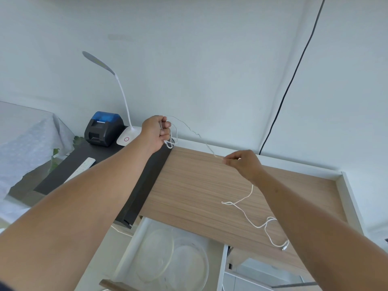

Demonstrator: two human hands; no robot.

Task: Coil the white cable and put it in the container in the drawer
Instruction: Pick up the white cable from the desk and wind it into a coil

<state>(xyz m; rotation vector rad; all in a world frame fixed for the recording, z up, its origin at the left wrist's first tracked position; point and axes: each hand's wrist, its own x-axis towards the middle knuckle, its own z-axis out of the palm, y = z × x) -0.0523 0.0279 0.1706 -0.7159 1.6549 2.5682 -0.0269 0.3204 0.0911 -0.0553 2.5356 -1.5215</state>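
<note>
My left hand (156, 132) is raised above the back left corner of the wooden desk top (189, 185), closed on a few small loops of the thin white cable (243, 212). From there the cable runs in the air to my right hand (243, 162), which pinches it between thumb and fingers. Below that hand the cable trails loosely across the desk to its plug end (284, 247) near the front right. The drawer (134, 248) under the desk front stands open, and clear round containers (189, 261) lie in it.
Left of the desk is a dark side table (69, 171) with a black and blue printer (104, 129), a white desk lamp (126, 137) and a white remote (84, 165). A black cord (294, 76) hangs down the wall. A raised white rim (344, 185) borders the desk's right side.
</note>
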